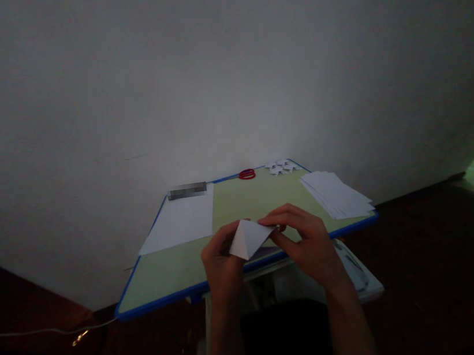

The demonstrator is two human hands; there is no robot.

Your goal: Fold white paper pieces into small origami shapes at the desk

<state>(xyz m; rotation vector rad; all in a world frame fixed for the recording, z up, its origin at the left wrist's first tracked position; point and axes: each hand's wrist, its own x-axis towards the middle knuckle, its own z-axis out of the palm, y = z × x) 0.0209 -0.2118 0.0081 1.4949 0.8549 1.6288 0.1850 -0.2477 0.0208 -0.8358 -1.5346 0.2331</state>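
A small piece of folded white paper [250, 238] is held up between my two hands, just above the near edge of the table. It has a pointed, creased shape. My left hand [225, 260] grips its left side, with the fingers partly hidden behind it. At the right corner, my right hand [301, 236] pinches the paper between thumb and fingers.
The pale green table [244, 200] has a blue rim. White sheets [337, 193] lie at the right, and a white sheet [186, 222] lies at the left under a blurred-out dark object [187, 191]. Red-handled scissors [246, 174] and several small folded white papers [281, 167] sit near the wall.
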